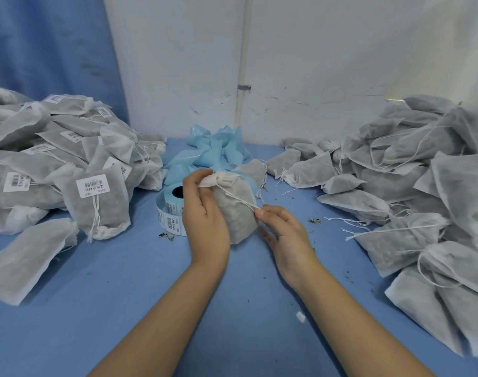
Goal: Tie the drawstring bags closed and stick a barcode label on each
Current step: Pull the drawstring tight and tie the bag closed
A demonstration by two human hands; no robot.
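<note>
**Both hands engaged on one bag: left hand [205, 213] pinches the neck, right hand [287, 235] pinches the string**

Left hand: thumb and fingers closed on the gathered neck of one drawstring bag [239, 216]. Right hand: thumb and forefinger closed on that bag's drawstring [246, 204], which runs taut from the neck down to the fingertips. The bag is at the centre of the blue table [150, 308], between the two hands and just in front of the label roll. Whether its base touches the table cannot be told. No label shows on its visible face.

Count of items:
- One label roll [174, 198], lying on its side, with a strip of printed barcode labels hanging off its front.
- One heap of blue backing paper [213, 151], behind the roll against the wall.
- One left pile [55, 159] of tied bags; at least seven barcode labels show on it. Total bags too many to count.
- One right pile [409, 186] of bags, strings loose, with no labels showing. Total too many to count.
- One white paper scrap [300, 317] near the right forearm.
</note>
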